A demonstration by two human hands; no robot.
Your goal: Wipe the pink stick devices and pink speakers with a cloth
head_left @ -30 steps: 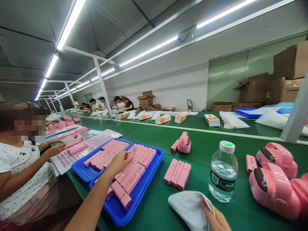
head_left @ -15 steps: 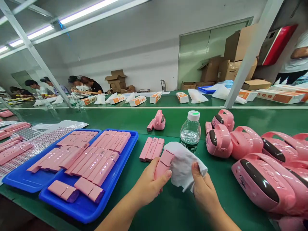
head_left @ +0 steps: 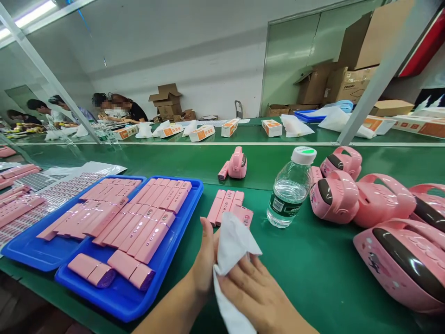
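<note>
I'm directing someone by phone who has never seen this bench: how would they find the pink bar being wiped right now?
Start at the clear water bottle on the green belt and look left to the short row of loose pink bars. The wiped pink bar sits at that row's near right end. It alone is half wrapped in the white cloth, gripped between the left hand and right hand.

Left hand [head_left: 205,266] and right hand [head_left: 255,292] pressed together, fingers [head_left: 243,273] curled.
</note>
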